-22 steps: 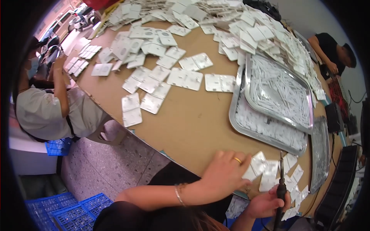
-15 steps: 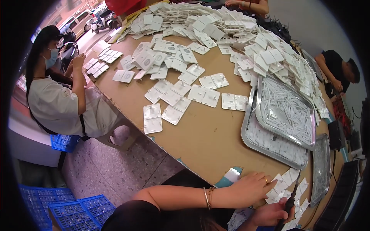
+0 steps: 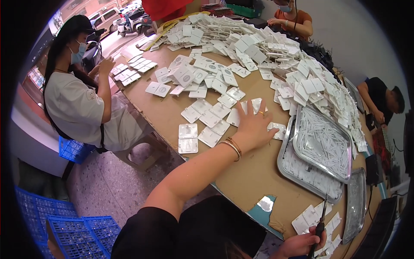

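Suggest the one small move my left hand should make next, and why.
I'd probably curl the left grip around one of the white panels by its fingers: they are spread over these panels, while the right grip is occupied with the black-handled tool. Whether the fingertips touch a panel is hard to tell.

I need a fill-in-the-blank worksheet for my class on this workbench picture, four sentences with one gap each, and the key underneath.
1. The person's right hand holds a slim tool with a handle coloured ____.
2. The person's left hand, its fingers spread over white plates, wears a gold-coloured ____ on one finger.
3. The thin strips in the upper metal tray are coloured ____.
4. The plastic crates at the picture's lower left are coloured ____.

Missing words: black; ring; white; blue.
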`<state>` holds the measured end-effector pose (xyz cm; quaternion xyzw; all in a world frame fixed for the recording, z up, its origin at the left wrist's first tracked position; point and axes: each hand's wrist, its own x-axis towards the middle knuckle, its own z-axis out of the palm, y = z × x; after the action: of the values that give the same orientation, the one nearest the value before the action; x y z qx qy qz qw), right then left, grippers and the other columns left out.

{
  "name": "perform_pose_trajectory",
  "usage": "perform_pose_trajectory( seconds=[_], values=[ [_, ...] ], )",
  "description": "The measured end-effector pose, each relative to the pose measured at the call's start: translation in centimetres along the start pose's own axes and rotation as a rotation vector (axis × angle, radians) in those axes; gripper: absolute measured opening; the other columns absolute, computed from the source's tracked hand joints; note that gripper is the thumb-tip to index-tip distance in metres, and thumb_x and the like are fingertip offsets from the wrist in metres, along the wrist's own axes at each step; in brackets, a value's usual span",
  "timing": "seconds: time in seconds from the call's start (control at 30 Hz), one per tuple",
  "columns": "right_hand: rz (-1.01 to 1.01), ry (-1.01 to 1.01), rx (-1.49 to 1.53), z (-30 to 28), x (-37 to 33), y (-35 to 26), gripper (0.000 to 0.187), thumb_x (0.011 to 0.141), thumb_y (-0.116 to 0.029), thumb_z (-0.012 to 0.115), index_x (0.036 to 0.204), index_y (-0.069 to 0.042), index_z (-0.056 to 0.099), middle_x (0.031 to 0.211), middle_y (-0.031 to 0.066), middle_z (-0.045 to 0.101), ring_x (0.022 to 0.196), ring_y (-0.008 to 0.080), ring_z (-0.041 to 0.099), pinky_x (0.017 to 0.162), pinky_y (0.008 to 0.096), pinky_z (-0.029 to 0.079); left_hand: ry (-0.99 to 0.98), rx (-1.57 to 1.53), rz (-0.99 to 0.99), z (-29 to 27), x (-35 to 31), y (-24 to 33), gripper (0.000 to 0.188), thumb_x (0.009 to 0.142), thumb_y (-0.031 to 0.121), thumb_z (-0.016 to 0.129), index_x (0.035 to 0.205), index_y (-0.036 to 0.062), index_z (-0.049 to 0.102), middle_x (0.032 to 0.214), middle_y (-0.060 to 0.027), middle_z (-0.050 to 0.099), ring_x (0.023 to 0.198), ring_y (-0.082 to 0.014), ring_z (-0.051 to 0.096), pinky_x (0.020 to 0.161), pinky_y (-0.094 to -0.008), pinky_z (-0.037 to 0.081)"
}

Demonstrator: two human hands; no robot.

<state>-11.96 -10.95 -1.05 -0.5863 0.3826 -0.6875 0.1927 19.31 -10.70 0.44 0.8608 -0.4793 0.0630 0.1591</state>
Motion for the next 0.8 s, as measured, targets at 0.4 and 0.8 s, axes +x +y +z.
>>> perform_pose_trajectory(
  seconds=[0.4, 0.8],
  values=[
    [0.061, -0.055, -0.004, -1.4, -1.1, 2.2, 0.05, 0.095, -0.048, 0.04, 0.11, 0.0, 0.045, 0.106, 0.0138, 0.05, 0.095, 0.0239, 0.054, 0.081, 0.0338, 0.046, 0.037, 0.077, -0.058, -2.3, -9.2, 2.1, 0.049, 0.088, 0.04, 0.05, 0.121, 0.0038, 0.053, 0.129, -0.015, 0.048, 0.122, -0.0404, 0.038, 0.097, -0.061, 0.026],
    [0.076, 0.006, 0.009, -0.9, -0.5, 1.0, 0.042, 0.098, -0.041, 0.039, 0.113, -0.002, 0.044, 0.086, 0.0093, 0.05, 0.08, 0.0179, 0.045, 0.077, 0.0303, 0.038, 0.086, -0.14, 0.167, -1.3, -15.5, 11.2, 0.045, 0.082, 0.038, 0.059, 0.112, 0.0046, 0.057, 0.115, -0.0079, 0.053, 0.116, -0.0322, 0.04, 0.099, -0.0553, 0.026]
  ],
)
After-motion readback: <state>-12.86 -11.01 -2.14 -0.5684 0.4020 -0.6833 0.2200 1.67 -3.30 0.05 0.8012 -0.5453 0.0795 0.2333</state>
